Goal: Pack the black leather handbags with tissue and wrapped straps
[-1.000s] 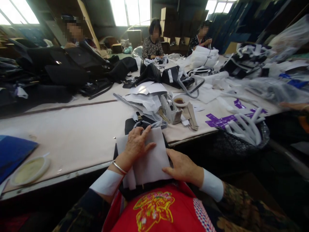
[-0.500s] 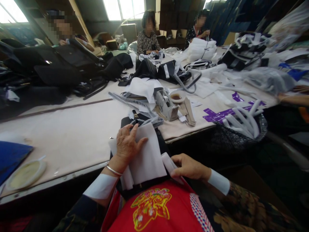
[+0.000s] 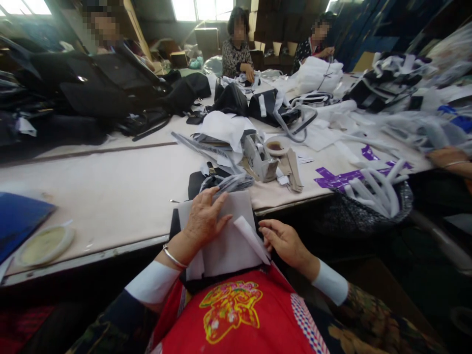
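Observation:
A black bag (image 3: 174,222) leans from the table edge toward my red apron, with a white padding sheet (image 3: 221,255) spread over it. My left hand (image 3: 206,216) lies on the sheet, fingers extended and thumb apart, near the grey-wrapped straps (image 3: 236,182) at the bag's top. On the sheet's right side rests a narrow white folded strip (image 3: 250,237), slanting down to the right. Just right of that strip, my right hand (image 3: 289,244) has its fingers bent in together at the bag's edge. Whatever lies between those fingertips is hidden.
Beyond the bag stand a tape dispenser (image 3: 258,157) and a tape roll (image 3: 276,146). Black bags (image 3: 99,88) are piled at left. A sack of white foam rods (image 3: 376,189) hangs at right. Several people sit around the table; one person's hand (image 3: 450,157) shows at right.
My right hand has let the white strip fold over onto the sheet and now sits beside it. My left hand has shifted slightly right, still flat. The view has shifted a little.

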Motion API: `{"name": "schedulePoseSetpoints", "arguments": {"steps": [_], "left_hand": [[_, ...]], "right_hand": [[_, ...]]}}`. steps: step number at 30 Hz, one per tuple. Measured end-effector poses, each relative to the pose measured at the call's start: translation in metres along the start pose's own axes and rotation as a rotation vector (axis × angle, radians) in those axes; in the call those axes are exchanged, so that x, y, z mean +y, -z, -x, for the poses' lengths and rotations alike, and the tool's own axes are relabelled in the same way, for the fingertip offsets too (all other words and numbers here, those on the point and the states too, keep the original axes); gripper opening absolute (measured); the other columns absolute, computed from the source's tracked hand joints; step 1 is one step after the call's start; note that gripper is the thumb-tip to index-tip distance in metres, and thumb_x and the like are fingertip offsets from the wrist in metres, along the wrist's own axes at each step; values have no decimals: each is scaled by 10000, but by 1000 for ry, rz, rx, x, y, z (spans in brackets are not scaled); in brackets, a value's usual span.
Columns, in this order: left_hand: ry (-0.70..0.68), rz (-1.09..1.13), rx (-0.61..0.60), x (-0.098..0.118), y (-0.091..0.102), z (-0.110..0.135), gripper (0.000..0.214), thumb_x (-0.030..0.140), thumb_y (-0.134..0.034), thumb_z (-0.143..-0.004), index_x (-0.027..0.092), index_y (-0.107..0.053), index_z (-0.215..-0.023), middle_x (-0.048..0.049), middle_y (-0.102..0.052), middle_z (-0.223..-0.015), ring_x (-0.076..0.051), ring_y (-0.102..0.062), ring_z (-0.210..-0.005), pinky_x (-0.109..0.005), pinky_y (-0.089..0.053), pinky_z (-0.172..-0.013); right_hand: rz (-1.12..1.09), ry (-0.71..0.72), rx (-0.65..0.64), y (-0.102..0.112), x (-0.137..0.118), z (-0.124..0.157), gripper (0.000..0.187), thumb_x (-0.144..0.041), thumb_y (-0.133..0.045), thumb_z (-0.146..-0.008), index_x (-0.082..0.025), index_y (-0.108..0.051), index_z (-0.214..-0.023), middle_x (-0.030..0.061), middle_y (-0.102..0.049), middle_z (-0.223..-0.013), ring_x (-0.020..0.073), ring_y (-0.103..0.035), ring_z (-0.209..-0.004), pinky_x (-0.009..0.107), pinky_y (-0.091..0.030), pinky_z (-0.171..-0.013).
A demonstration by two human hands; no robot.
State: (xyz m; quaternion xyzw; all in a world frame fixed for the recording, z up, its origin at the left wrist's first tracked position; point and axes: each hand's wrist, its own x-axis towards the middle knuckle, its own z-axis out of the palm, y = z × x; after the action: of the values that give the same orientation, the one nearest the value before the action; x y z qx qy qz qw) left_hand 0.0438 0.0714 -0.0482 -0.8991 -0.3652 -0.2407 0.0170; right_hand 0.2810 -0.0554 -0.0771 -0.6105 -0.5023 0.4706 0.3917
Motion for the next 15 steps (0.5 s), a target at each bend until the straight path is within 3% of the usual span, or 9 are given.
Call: {"name": "schedulePoseSetpoints", "arguments": {"steps": [3, 6, 10, 15], "left_hand": [[132, 51, 188, -26, 19, 14, 523, 377, -661, -884, 156, -562, -1347, -190, -532, -1357, -342, -479, -1308, -522, -404, -1107], [340, 110, 274, -51, 31, 38, 400, 339, -627, -905, 128, -627, -1245, -160, -613, -1179, -286, -601, -1118, -455, -513, -994], [513, 245, 161, -64, 27, 64, 394, 344, -617, -905, 142, -629, -1243, -100, -646, -1041, -206, -645, -836, -365, -577, -795], [648, 340, 109, -59, 16, 75, 485, 321, -626, -889, 137, -571, -1334, -60, -685, -928, -192, -653, -762, -340, -554, -801]], "right_hand": [[70, -10, 88, 1, 4, -12, 417, -437, -568, -913, -116, -646, -1167, 57, -668, -766, 172, -617, -598, 281, -518, -537], [181, 78, 141, 0, -1, -26, 369, -403, -576, -907, -133, -664, -1142, 78, -711, -858, 169, -633, -616, 294, -525, -595], [371, 215, 213, -7, -15, -52, 419, -356, -612, -877, -128, -633, -1228, 66, -715, -885, 198, -658, -739, 324, -514, -733], [516, 269, 213, -17, -24, -78, 335, -300, -638, -821, -131, -682, -1107, 14, -648, -728, 201, -628, -709, 322, -478, -721]]}}
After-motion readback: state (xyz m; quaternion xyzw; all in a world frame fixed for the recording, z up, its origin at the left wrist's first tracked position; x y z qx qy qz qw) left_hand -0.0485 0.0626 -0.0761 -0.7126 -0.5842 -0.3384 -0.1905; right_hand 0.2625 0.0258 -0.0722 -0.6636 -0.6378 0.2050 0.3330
